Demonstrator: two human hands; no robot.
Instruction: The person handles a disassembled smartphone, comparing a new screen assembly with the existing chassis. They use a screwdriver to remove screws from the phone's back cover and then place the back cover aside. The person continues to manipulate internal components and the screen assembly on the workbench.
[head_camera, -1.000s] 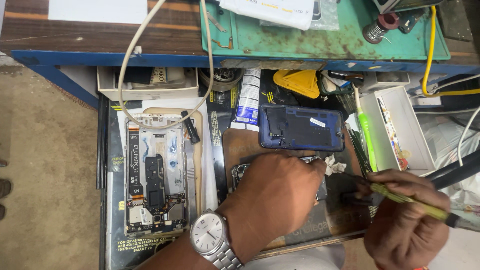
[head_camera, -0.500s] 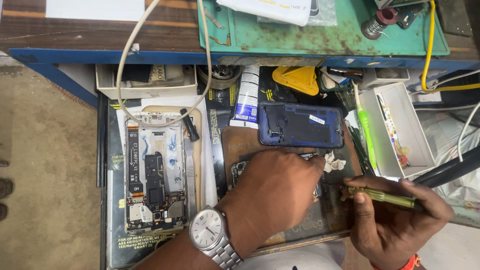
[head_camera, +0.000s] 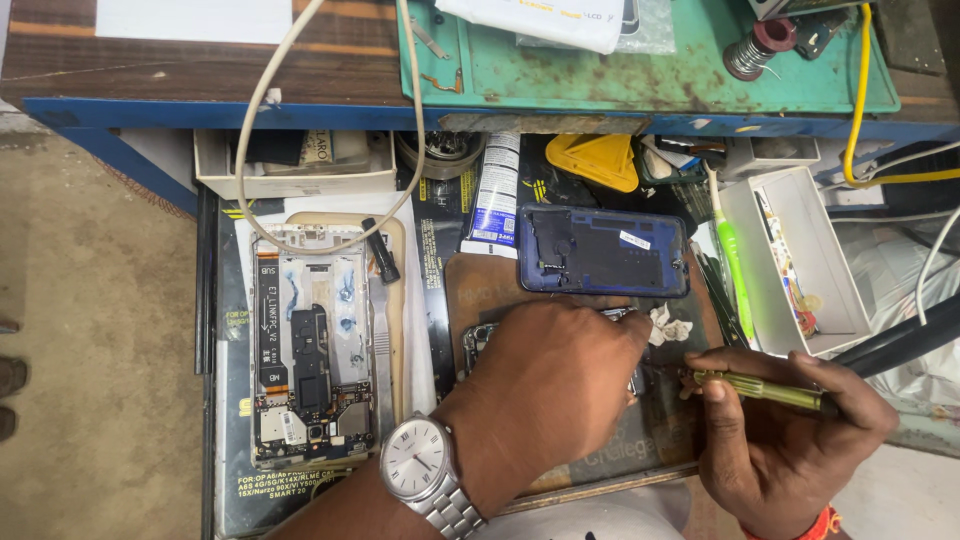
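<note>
Right now my left hand (head_camera: 560, 385) lies flat on an opened phone (head_camera: 478, 345) on the brown work mat (head_camera: 480, 290), fingers pressed down, holding it in place. My right hand (head_camera: 780, 440) pinches a thin yellow-green screwdriver (head_camera: 765, 390), its tip pointing at the phone just beside my left fingers. A blue phone back cover (head_camera: 603, 250) lies just above. Another opened phone (head_camera: 310, 340) sits well to the left.

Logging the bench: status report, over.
Left hand pressing down on phone. Right hand holds yellow screwdriver. Blue back cover lies just beyond.
</note>
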